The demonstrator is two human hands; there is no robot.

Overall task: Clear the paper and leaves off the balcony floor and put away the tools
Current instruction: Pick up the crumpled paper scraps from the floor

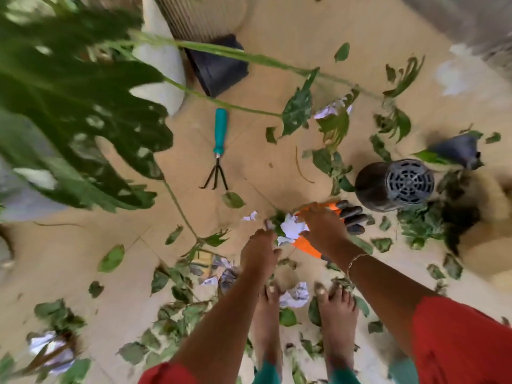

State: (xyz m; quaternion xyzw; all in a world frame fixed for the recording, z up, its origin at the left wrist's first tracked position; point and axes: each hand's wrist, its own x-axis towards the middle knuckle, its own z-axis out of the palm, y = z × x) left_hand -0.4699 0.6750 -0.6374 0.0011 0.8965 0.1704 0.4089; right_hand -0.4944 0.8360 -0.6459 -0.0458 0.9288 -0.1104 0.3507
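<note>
Orange and black, the gardening gloves (329,225) are lying on the tan tiled floor (277,37) just ahead of my bare feet, and my right hand (322,228) is resting palm-down on top of them, fingers spread; I cannot tell whether it is actually gripping them or only pressing them flat. Wedged against the gloves is a crumpled white paper ball (291,228), and my left hand (259,252) is reaching in beside it, fingers curling toward the paper and the leaf scraps under it, though blur is hiding whether they are closing on anything. I am bending low over this spot, I think, because both kinds of clutter are piled together here, so one stoop is serving for the paper and the gloves at once.

The rest is waiting around me in this single head view. Another paper ball (295,295) is sitting between my feet, more crumpled sheets (51,349) are lying at lower left, and torn green leaves (421,225) are scattered across the tiles. The teal-handled hand rake (219,151) is lying well apart, toward the big potted plant (77,106), untouched. A black nursery pot (393,184) is lying on its side near the gloves.
</note>
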